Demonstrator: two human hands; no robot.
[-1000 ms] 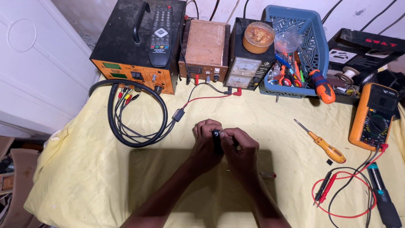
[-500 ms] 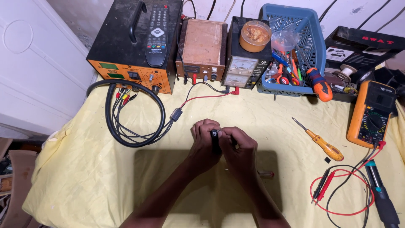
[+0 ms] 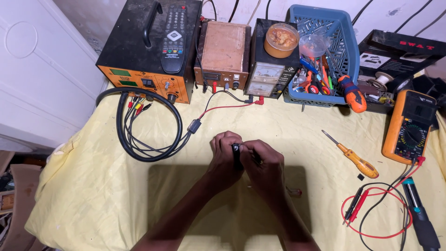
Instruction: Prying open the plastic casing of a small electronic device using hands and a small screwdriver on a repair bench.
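1. Hardly anything has moved since the earlier frames: both hands sit in the same spot mid-table and the view has only drifted slightly.
2. Left hand [image 3: 224, 155] is closed around a small black cylindrical part [image 3: 237, 151], fingers curled over its left side.
3. Right hand [image 3: 262, 160] is pinched shut on the same part from the right. It is held between both hands above the yellow cloth-covered table [image 3: 93, 195], over a dark rectangular mat [image 3: 186, 204].
4. Risk: the part is small and mostly hidden by fingers, so a slip in the grip could drop it onto the mat or let it roll toward the near edge.
5. Risk: the red wire lead [image 3: 223, 108] and the coiled black cable bundle [image 3: 139, 130] lie just beyond the hands; a forearm sweep could snag them and tug the instruments.
6. Risk: one small red-tipped item [image 3: 294, 191] lies by the right wrist and could be knocked away.
7. Counts: two hands, one held part, one yellow-handled screwdriver [image 3: 355, 159], one orange multimeter [image 3: 410, 125], one blue-handled soldering iron [image 3: 420, 214], one black remote control [image 3: 173, 37].
8. Further back: one orange-fronted black power supply box [image 3: 134, 56], one brown wooden box unit [image 3: 223, 53], one analogue meter box [image 3: 267, 79], one blue plastic basket [image 3: 346, 56] of tools.
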